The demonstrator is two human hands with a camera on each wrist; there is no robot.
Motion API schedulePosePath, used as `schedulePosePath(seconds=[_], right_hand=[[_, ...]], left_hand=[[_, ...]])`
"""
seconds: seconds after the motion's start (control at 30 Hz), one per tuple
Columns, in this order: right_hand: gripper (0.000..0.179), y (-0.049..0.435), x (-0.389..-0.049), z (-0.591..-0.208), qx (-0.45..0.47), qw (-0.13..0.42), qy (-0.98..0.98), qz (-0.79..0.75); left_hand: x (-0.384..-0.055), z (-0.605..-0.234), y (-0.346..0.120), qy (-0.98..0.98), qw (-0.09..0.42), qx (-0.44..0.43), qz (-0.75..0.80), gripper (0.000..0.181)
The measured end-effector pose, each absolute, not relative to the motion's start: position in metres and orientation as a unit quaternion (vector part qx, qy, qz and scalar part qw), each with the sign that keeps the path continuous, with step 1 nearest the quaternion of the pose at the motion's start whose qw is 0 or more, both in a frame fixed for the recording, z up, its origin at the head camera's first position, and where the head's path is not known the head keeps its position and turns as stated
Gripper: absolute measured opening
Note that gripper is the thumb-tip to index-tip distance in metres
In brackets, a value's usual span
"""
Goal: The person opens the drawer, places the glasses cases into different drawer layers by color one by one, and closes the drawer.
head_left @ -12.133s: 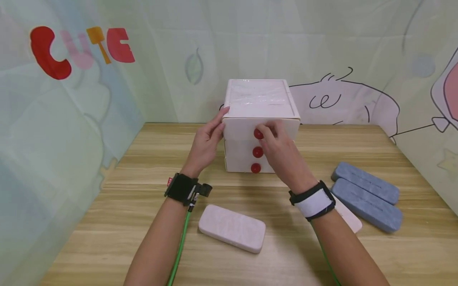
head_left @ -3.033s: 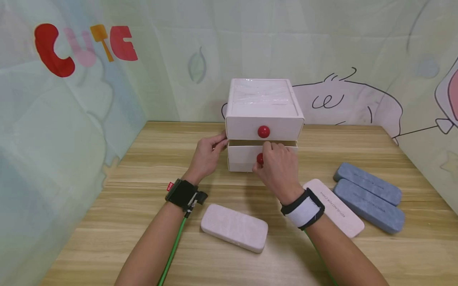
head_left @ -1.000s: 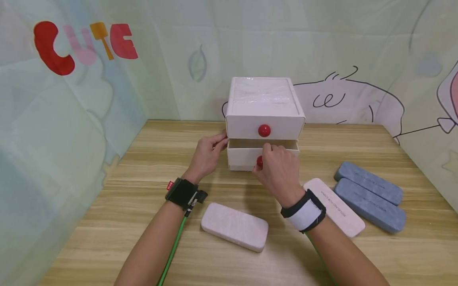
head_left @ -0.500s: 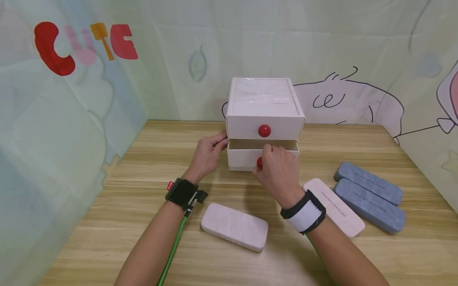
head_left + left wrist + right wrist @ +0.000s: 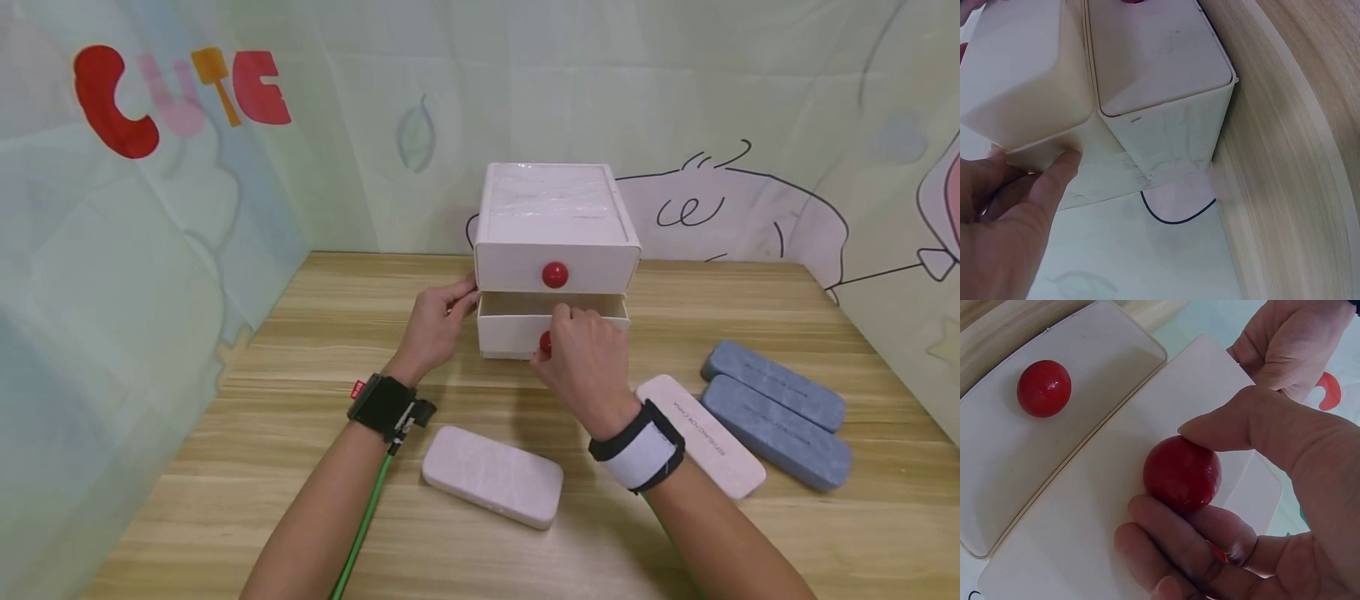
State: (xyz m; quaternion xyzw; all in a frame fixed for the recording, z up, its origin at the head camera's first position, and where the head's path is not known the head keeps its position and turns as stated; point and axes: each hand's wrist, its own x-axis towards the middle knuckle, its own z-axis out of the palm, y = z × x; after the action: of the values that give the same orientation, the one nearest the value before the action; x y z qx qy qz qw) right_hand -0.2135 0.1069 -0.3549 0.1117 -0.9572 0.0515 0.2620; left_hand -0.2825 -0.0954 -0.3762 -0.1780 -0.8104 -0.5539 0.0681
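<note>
A white three-drawer box (image 5: 551, 204) with red knobs stands on the table in the head view. Its middle drawer (image 5: 510, 334) is pulled partway out, the top one is closed, and the bottom one is hidden there. My right hand (image 5: 588, 362) pinches the middle red knob (image 5: 1182, 474) between thumb and fingers. The bottom knob (image 5: 1044, 389) shows beside it in the right wrist view. My left hand (image 5: 435, 329) rests against the box's left side, its thumb (image 5: 1063, 169) touching the side wall by the front edge.
A pale pink oblong case (image 5: 492, 477) lies in front of the box. Another pink case (image 5: 701, 435) lies under the right forearm's side, beside two blue cases (image 5: 776, 429) (image 5: 776, 385). A printed cloth backdrop (image 5: 360, 125) surrounds the wooden table (image 5: 300, 500).
The right hand has moved from the top knob down to the middle knob. The middle drawer has come farther out towards me since 3 seconds ago. The left hand is lower on the side.
</note>
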Motion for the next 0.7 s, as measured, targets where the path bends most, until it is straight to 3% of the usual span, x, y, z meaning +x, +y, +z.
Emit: schedulePosePath(seconds=[0.7], right_hand=[[0.030, 0.1076, -0.2098, -0.3513, 0.111, 0.243, -0.962, 0.051]], left_hand=[[-0.2816, -0.3745, -0.0951, -0.820, 0.068, -0.172, -0.542, 0.037]])
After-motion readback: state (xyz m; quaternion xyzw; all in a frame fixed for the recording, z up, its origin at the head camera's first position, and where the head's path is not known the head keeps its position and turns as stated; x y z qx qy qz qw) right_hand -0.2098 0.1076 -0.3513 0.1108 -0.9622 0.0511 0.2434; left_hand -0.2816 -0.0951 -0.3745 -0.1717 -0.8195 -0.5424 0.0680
